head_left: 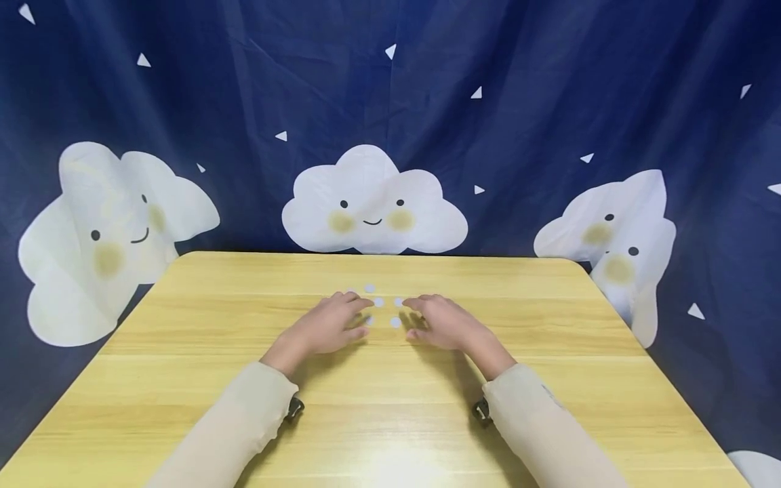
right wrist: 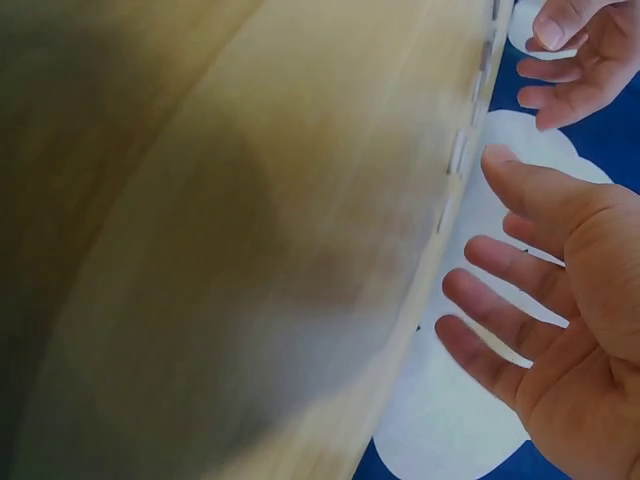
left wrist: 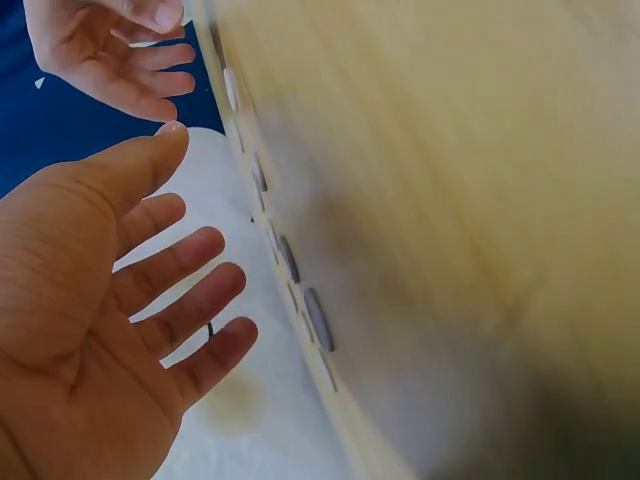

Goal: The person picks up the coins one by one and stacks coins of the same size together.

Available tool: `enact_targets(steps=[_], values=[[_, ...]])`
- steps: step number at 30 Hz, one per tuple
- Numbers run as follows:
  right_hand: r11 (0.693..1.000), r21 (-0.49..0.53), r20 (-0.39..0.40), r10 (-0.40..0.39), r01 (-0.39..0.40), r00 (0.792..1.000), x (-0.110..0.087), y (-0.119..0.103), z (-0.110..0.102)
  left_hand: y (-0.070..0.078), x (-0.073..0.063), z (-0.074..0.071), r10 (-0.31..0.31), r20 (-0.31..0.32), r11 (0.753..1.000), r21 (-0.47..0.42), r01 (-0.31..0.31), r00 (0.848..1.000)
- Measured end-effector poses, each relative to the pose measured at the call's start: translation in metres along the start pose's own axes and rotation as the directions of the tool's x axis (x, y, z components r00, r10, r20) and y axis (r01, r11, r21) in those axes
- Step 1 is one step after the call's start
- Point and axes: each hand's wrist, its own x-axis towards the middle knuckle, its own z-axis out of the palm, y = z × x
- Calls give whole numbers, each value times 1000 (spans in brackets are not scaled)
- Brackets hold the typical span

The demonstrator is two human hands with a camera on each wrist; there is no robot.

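Several small, flat, white round discs [head_left: 395,322] lie in a loose cluster on the wooden table, between and partly under the two hands. My left hand [head_left: 332,324] hovers palm down at the left of the cluster, its fingers spread and holding nothing. Its index fingertip overlaps one disc [head_left: 379,302] in the head view. From the right, my right hand [head_left: 444,324] hovers over the table with loosely bent fingers, its fingertips beside another disc [head_left: 398,301]. In the left wrist view the discs [left wrist: 288,259] appear edge-on along the tabletop, with the left fingers apart from them.
The light wooden table [head_left: 390,400] has rounded far corners. Behind it hangs a dark blue curtain [head_left: 342,81] printed with white smiling clouds [head_left: 375,234] and small triangles. Black straps with small devices [head_left: 295,409] show under both sleeve cuffs.
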Motion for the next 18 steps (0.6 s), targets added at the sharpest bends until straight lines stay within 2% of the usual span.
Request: enact_targets(steps=[5, 10, 14, 18], values=[[997, 73, -17, -14, 15, 1000, 9, 3, 4, 2, 8, 4, -16, 29, 987, -160, 21, 999], [993, 116, -11, -13, 14, 1000, 17, 7, 9, 7, 18, 9, -76, 51, 932, -351, 89, 996], [981, 192, -7, 26, -24, 1000, 24, 14, 14, 13, 26, 13, -126, 45, 905, -405, 134, 991], [945, 318, 2, 84, -80, 996, 29, 19, 19, 19, 33, 17, -180, 47, 881, -436, 183, 982]])
